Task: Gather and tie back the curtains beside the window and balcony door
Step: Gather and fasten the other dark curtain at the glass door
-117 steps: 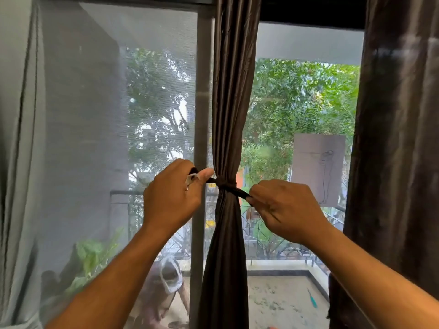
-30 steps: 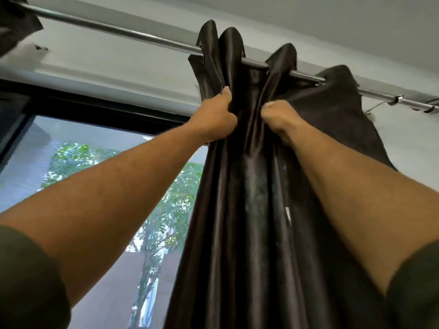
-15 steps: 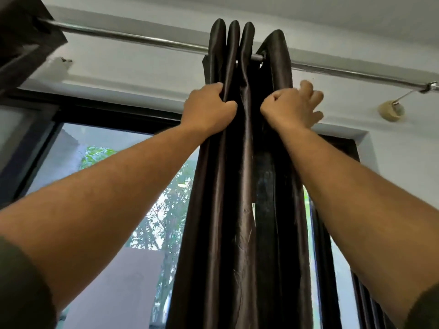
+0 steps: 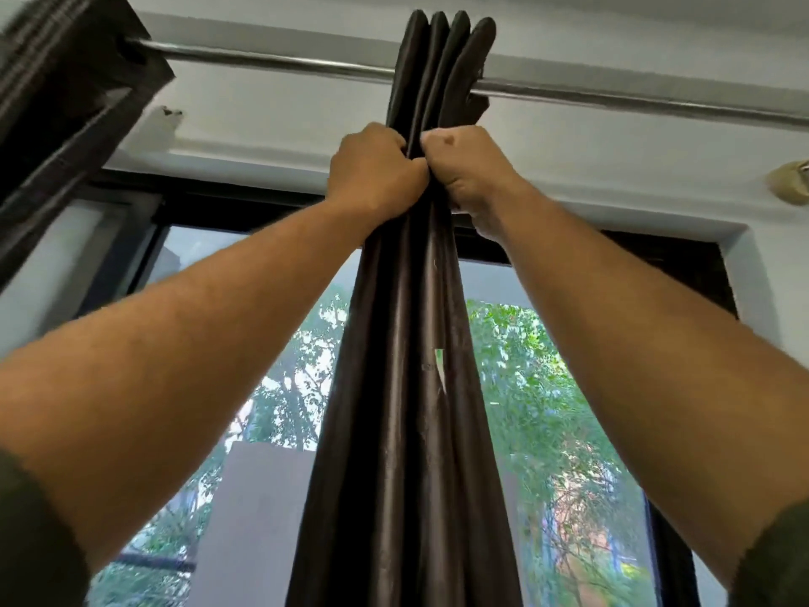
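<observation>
Domestic room: dark curtain (image 4: 411, 387) on a metal rod (image 4: 271, 65), black-framed window (image 4: 656, 256), trees outside.

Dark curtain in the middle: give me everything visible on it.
The dark curtain is glossy dark brown, satin-like fabric, bunched into tight vertical pleats. Its top folds loop over the metal rod and stand side by side above it. It hangs straight down before the window, widening toward the bottom of the view. Just under the rod, the left hand and right hand squeeze the pleats together, each in a closed grip. A small pale fleck shows mid-fabric.
</observation>
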